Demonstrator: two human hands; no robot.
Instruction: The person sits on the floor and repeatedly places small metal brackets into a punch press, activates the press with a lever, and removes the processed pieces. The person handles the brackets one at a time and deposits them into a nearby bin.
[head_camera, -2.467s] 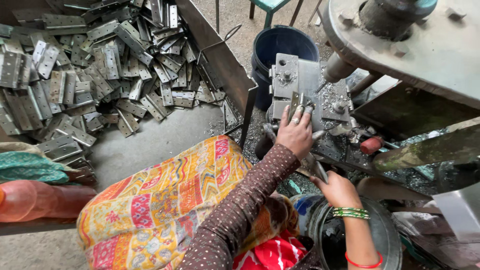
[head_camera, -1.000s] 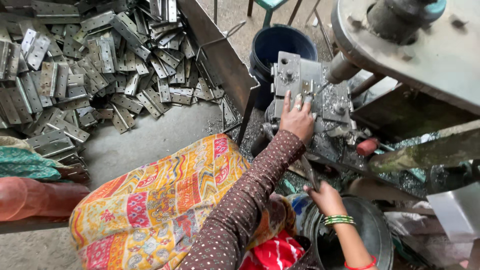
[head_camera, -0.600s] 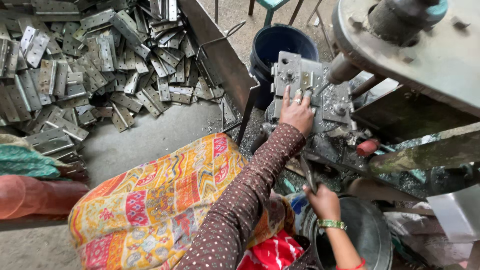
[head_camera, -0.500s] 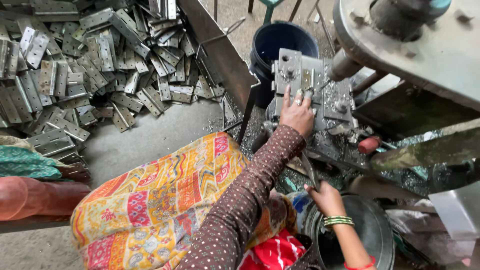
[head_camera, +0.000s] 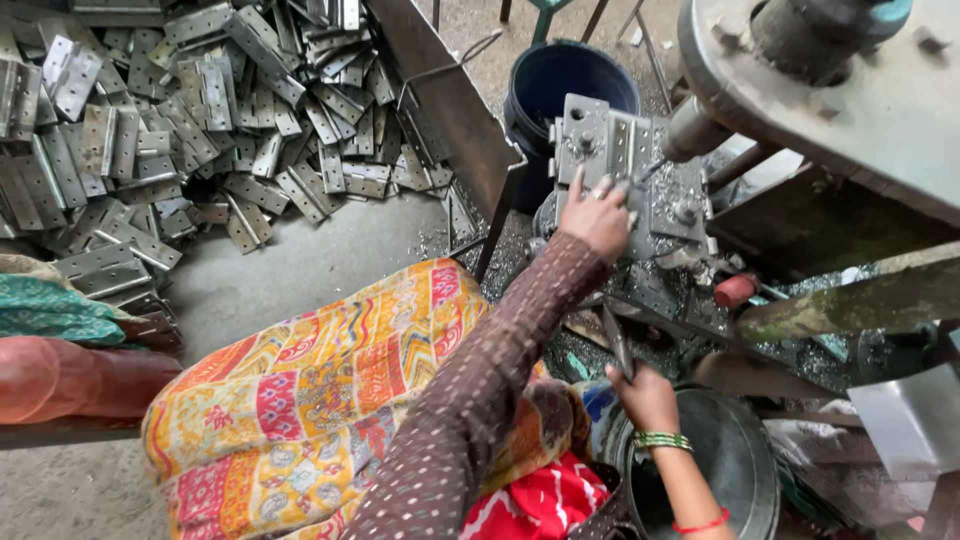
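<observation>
Left hand (head_camera: 596, 215) has crept up the grey metal fixture block (head_camera: 622, 170) since the earlier frames; fingers now spread over its face, pressing a small part there, too hidden to tell what. Right hand (head_camera: 645, 397) is lower than before, closed around a thin metal strip (head_camera: 617, 343). Strip's long axis runs near vertical in view, free end pointing up toward the fixture block, lower end in the fist. Block stands upright on the cluttered press surface (head_camera: 640, 300), which is littered with metal shavings. Dark blue bucket (head_camera: 565, 90) just behind the block. Grey round pan (head_camera: 735, 470) beside the right wrist. Concrete floor (head_camera: 300, 260); big pile of metal hinges (head_camera: 200, 110) on it to the left.
</observation>
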